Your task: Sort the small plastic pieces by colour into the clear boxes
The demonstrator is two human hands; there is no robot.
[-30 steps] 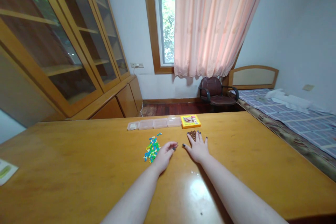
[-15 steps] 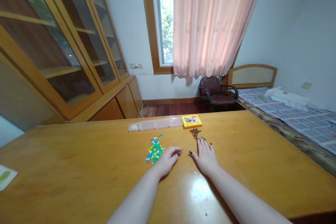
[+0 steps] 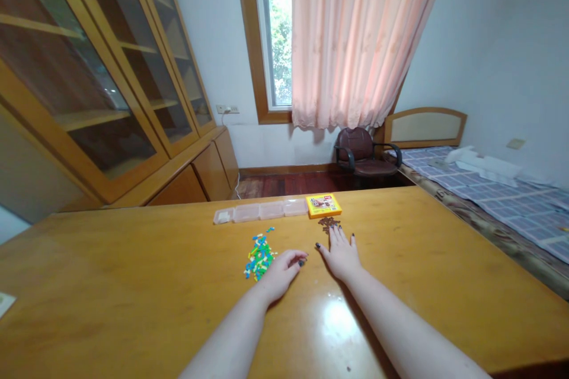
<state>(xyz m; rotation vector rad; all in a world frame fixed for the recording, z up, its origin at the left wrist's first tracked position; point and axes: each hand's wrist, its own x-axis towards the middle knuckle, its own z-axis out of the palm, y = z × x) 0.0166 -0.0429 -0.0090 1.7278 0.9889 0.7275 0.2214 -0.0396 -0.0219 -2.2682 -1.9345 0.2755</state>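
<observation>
- The right hand (image 3: 343,256) lies palm down, nearer the wearer than the yellow picture box (image 3: 324,205); its fingers are straight and fanned apart, the thumb stretched well out to the side; the fingertips reach the near edge of a small heap of dark brown pieces (image 3: 328,222), with nothing gripped.
- The left hand (image 3: 281,274) is nearer the wearer than the box and to its left; its fingers bend loosely toward the thumb, leaving little space between the tips; whether they pinch anything I cannot tell.
- The brown heap sits just in front of the box, on the wearer's side; a looser spread of blue, green, yellow and white small pieces (image 3: 260,260) lies to the box's left and nearer, beside the left hand.
- A row of four translucent plastic trays (image 3: 271,209) runs leftward from the box's left side; a pale item (image 3: 224,216) lies in the farthest one.
- All this rests on a glossy wooden table (image 3: 133,278), the box close to its far edge.
- Beyond the box stand a maroon armchair (image 3: 355,148) and a pink curtain (image 3: 360,35) partly covering a window (image 3: 279,35); far left of it, a glass-doored cabinet (image 3: 151,100); far right, a bed (image 3: 489,183) with a checked cover.
</observation>
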